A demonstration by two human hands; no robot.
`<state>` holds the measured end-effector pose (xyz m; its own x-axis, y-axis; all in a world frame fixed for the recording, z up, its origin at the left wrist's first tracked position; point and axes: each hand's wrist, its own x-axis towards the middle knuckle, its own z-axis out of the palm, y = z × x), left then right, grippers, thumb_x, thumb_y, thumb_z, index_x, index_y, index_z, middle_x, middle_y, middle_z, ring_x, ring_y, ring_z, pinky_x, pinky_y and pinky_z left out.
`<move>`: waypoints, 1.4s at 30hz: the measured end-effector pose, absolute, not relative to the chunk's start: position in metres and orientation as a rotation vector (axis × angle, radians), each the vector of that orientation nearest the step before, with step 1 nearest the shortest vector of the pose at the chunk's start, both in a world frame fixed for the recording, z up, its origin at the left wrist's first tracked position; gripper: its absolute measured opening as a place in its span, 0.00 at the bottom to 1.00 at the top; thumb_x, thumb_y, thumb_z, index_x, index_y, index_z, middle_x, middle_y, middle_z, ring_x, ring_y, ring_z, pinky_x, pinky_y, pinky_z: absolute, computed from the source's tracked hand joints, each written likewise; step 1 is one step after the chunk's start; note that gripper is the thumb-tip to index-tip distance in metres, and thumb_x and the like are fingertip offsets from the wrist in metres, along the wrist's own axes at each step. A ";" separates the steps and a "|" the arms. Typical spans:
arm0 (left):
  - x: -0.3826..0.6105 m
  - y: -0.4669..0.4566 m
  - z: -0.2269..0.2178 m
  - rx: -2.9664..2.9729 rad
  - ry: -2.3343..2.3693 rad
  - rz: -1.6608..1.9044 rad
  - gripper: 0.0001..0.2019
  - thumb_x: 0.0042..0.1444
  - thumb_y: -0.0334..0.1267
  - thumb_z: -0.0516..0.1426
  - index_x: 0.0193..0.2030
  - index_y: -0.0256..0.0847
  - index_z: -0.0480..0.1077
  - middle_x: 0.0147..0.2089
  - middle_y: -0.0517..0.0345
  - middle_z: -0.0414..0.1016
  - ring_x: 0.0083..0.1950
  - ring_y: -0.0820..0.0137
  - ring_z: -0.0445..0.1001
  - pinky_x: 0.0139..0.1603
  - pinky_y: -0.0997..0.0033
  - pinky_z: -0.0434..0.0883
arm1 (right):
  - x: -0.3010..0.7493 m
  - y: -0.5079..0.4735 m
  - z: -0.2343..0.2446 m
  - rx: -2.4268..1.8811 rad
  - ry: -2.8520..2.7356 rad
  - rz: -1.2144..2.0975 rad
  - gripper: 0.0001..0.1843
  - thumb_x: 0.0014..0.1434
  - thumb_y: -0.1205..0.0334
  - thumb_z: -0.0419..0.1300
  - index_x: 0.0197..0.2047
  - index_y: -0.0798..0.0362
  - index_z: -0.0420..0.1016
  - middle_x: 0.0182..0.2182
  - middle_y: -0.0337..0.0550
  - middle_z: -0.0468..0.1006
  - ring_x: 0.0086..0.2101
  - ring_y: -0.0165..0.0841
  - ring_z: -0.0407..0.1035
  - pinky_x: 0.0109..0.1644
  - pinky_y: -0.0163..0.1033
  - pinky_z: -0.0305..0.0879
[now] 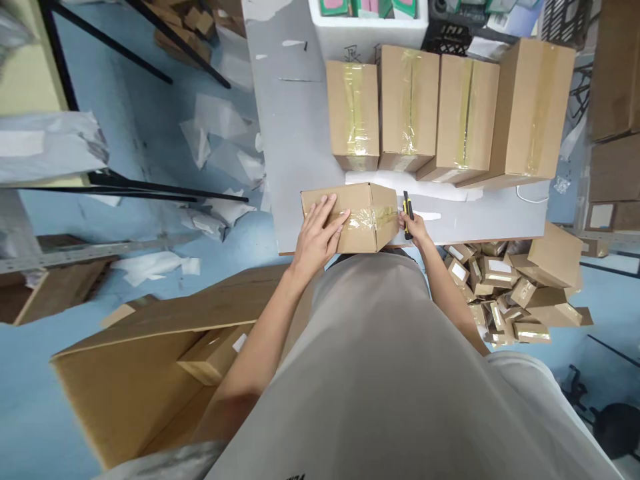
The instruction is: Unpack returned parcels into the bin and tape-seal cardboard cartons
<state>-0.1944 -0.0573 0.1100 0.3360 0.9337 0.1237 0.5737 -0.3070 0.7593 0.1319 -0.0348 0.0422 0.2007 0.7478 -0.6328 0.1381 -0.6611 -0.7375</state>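
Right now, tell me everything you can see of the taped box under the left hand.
A small brown cardboard box, closed, with clear tape along its top seam and down its right end. It sits flat at the near edge of the grey table, slightly askew. The left hand lies flat on its left half; the right hand holds a yellow-and-black utility knife at its right end, by the tape.

Four taped cartons (410, 107) stand in a row on the grey desk (295, 133), small boxes (500, 293) piled on the blue floor (145, 113) beside it.
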 end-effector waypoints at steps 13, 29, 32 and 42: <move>-0.183 -0.087 0.102 1.251 1.417 1.163 0.33 0.73 0.62 0.65 0.79 0.51 0.74 0.82 0.47 0.71 0.85 0.50 0.66 0.87 0.44 0.64 | 0.148 -0.057 0.103 -2.064 -1.330 0.906 0.32 0.66 0.25 0.57 0.35 0.48 0.71 0.29 0.40 0.75 0.35 0.38 0.67 0.40 0.41 0.65; -0.201 -0.065 0.015 1.212 1.177 0.832 0.38 0.66 0.64 0.66 0.76 0.48 0.71 0.82 0.41 0.67 0.82 0.46 0.70 0.78 0.44 0.76 | 0.132 -0.030 0.167 -2.075 -2.198 0.829 0.30 0.78 0.53 0.49 0.76 0.55 0.71 0.60 0.61 0.86 0.54 0.54 0.81 0.61 0.54 0.75; -0.206 -0.059 0.011 1.197 1.079 0.799 0.39 0.64 0.63 0.67 0.78 0.50 0.70 0.83 0.41 0.66 0.81 0.45 0.71 0.74 0.44 0.79 | 0.093 -0.023 0.184 -1.856 -2.533 0.957 0.29 0.82 0.54 0.48 0.80 0.51 0.69 0.64 0.56 0.85 0.59 0.52 0.80 0.61 0.49 0.74; -0.205 -0.053 0.012 1.117 0.943 0.819 0.42 0.64 0.60 0.68 0.80 0.47 0.67 0.85 0.38 0.63 0.83 0.43 0.68 0.74 0.42 0.80 | 0.024 0.005 0.195 -1.716 -3.205 0.859 0.28 0.87 0.51 0.46 0.83 0.44 0.67 0.59 0.55 0.87 0.53 0.47 0.83 0.53 0.43 0.68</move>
<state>-0.2048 -0.0534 0.0121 0.3867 0.9003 -0.1998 -0.0716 0.2453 0.9668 0.0242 0.0047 0.1950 -0.4426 0.5921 -0.6735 0.8496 0.5171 -0.1037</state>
